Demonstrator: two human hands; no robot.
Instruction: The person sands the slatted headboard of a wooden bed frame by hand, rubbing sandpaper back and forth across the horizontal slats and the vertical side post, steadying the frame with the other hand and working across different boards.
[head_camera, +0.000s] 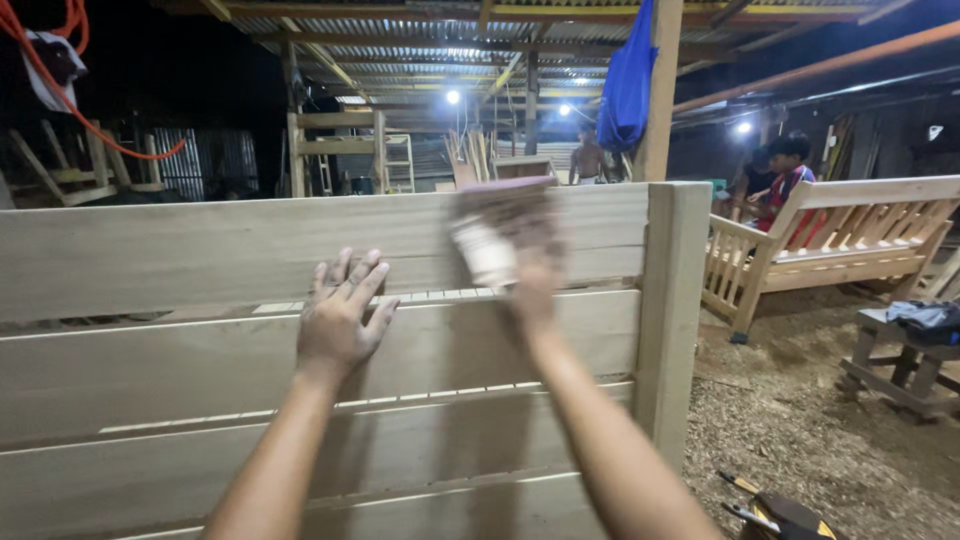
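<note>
You've got a slatted wooden bench (850, 235) at the right, two people (780, 175) sitting behind it. Blue cloth (627, 85) hangs off the post (657, 90). Sawdust floor (800, 420), low stool (900, 370) at far right with grey cloth (925, 318) on top.

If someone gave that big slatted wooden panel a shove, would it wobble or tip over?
Probably not easily. The slatted wooden panel is built of wide, thick boards joined to a stout corner post, so it looks heavy and stiff. The left hand presses flat on it without visible flex. Its base is out of view, so tipping is uncertain.
</note>
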